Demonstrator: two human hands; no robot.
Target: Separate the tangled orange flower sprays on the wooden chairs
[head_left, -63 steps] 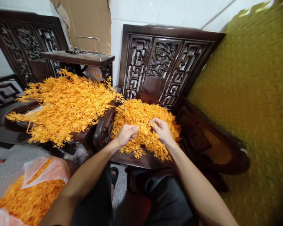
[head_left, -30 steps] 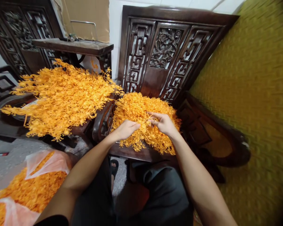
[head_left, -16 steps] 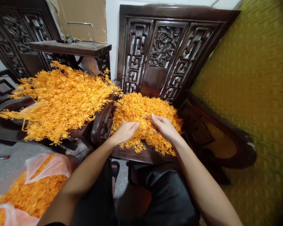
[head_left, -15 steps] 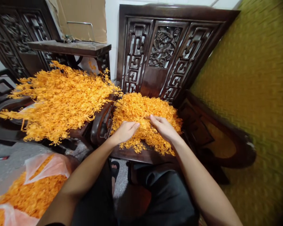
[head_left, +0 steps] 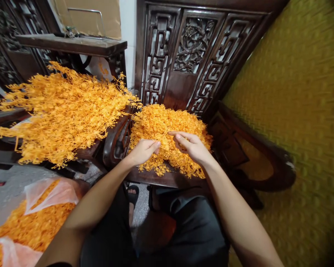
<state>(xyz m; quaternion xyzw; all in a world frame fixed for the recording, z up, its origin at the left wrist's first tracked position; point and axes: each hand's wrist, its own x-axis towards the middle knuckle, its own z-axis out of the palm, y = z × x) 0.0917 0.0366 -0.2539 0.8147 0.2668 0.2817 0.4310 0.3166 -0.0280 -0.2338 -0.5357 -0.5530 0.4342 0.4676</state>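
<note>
A heap of small orange plastic flower sprigs [head_left: 167,122] lies on the seat of a dark carved wooden chair [head_left: 189,55] in front of me. My left hand [head_left: 143,151] rests on the near left of the heap with its fingers pinched on a thin orange sprig. My right hand [head_left: 192,146] hovers over the heap's middle, thumb and fingers curled around strands of the same sprig. Both forearms reach in from below.
A larger pile of long orange sprigs [head_left: 64,111] covers the neighbouring chair on the left. A clear plastic bag of orange pieces [head_left: 36,222] sits on the floor at lower left. A yellow-green textured panel [head_left: 300,111] fills the right. A dark side table [head_left: 72,40] stands behind.
The view has tipped slightly downward. My right hand lifted off the heap and curled around a sprig, while my left hand stayed pinched at the near left edge.
</note>
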